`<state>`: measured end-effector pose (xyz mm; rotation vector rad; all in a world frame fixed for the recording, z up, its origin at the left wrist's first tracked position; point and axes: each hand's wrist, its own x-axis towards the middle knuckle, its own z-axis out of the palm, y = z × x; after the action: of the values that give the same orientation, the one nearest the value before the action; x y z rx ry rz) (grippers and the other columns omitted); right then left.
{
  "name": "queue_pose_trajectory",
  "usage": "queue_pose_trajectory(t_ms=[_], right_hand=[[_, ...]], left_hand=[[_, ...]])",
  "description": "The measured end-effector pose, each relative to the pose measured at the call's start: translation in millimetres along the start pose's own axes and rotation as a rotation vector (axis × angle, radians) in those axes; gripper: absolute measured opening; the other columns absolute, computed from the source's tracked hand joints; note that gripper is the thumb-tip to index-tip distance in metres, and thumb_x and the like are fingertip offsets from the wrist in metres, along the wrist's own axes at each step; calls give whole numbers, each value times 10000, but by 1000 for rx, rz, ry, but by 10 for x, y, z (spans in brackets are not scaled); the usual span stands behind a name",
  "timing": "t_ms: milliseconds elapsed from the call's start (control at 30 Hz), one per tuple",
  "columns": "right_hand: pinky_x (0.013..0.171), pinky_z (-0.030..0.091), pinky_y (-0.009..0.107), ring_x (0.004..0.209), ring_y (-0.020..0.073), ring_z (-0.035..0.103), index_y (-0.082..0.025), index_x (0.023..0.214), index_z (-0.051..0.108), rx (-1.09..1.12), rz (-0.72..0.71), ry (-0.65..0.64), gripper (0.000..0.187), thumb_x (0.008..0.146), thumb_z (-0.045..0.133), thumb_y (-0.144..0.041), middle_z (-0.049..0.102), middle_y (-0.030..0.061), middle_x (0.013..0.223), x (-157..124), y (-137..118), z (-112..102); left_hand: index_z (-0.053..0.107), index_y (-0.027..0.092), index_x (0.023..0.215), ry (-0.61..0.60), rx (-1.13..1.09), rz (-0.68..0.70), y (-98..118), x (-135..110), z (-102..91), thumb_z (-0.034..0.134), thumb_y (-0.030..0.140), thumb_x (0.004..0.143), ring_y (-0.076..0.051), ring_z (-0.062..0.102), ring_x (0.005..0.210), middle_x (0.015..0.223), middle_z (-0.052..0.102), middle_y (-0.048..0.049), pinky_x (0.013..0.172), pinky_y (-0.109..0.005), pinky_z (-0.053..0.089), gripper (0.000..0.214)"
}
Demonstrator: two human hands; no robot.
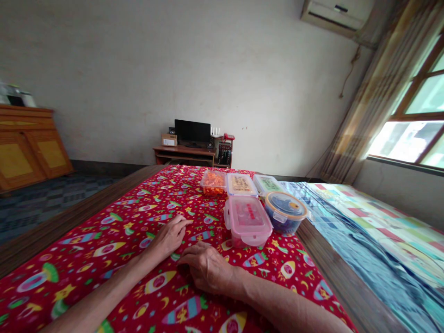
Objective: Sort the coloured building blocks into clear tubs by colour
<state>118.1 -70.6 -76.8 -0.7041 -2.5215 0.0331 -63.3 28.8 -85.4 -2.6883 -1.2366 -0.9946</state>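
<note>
My left hand (pixel 169 237) lies flat on the red patterned tablecloth (pixel 104 240), fingers stretched out, holding nothing. My right hand (pixel 207 268) rests palm down beside it, fingers loosely curled against the cloth, also holding nothing. Just beyond the right hand stands a pink lidded plastic box (pixel 247 221). To its right is a round box with an orange rim and blue contents (pixel 286 211). Behind them stands a row of three lidded boxes: one with orange contents (pixel 213 182), one with a pale lid (pixel 241 184), one with green contents (pixel 268 183).
The table's wooden edge (pixel 329 268) runs along the right, with a bed and colourful bedding (pixel 381 231) beside it. A desk with a monitor (pixel 193 132) stands at the far wall. A wooden cabinet (pixel 27 143) is at the left, a window (pixel 416 125) at the right.
</note>
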Motion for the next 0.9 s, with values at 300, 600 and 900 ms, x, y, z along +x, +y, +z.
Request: queue_pose_trajectory(t_ms=[300,600,900], right_hand=[[879,428,294,924,174,607,-176,1047,601,22,4,12,297,775,515,-95,697,54,1014,-8,33,68],[866,440,296,876,174,606,-168,1030,622,1,16,-10,297,761,515,-103,692,57,1010,8,-5,-10],[868,439,294,890,178,607,-165,1050,614,8,12,-12,317,746,542,-111,688,58,1016,-2,-2,-14]], left_hand=[[703,190,993,17,-23,3,-16,-8,27,350,190,873,-173,634,795,878,647,-64,751,-272,519,373],[713,188,1006,-18,-24,-3,27,8,-42,369,160,847,-175,637,792,875,652,-68,731,-266,523,381],[715,192,986,-12,-7,6,-4,8,-13,355,163,851,-161,637,773,867,649,-64,746,-254,529,386]])
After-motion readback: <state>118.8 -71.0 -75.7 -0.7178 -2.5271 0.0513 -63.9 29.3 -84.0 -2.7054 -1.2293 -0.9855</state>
